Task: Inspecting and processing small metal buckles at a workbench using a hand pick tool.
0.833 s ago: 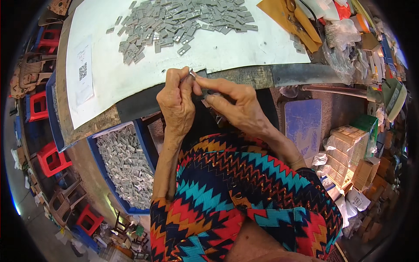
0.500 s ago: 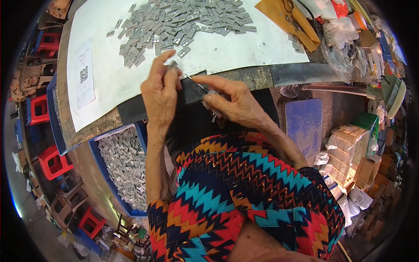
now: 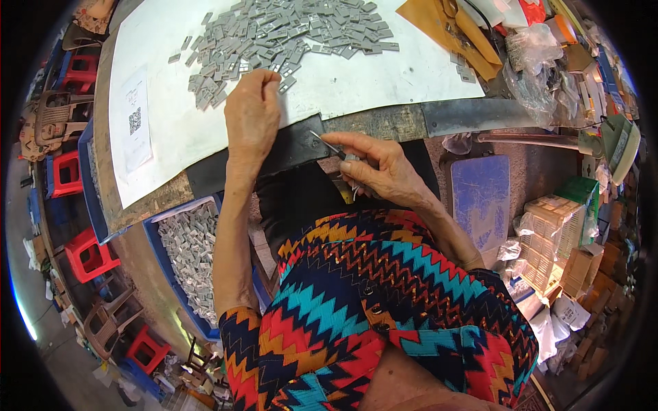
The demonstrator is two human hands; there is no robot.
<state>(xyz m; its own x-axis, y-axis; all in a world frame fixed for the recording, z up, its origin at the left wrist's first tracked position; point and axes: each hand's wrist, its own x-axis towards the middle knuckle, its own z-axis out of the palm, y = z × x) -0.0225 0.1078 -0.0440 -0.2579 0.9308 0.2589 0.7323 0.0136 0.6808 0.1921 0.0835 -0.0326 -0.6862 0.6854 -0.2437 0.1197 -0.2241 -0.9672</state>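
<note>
My left hand [image 3: 252, 116] reaches out over the white sheet [image 3: 343, 75] and its fingertips touch small grey plastic pieces at the near edge of a big pile [image 3: 288, 31]. Whether it has gripped one I cannot tell. My right hand [image 3: 373, 164] stays close to my body at the table's edge and pinches a thin metal tool [image 3: 327, 144] that points left and up. Small pale bits show under its palm.
A blue crate [image 3: 192, 253] full of the same grey pieces stands below the table at my left. Bags, boxes and a brown envelope [image 3: 449, 31] crowd the right side. Red stools [image 3: 89, 253] stand on the floor at left. A blue board [image 3: 480, 198] lies at right.
My hands were together at the table's edge; my left hand has since moved up and away to the grey pile, while my right hand stayed put with the tool.
</note>
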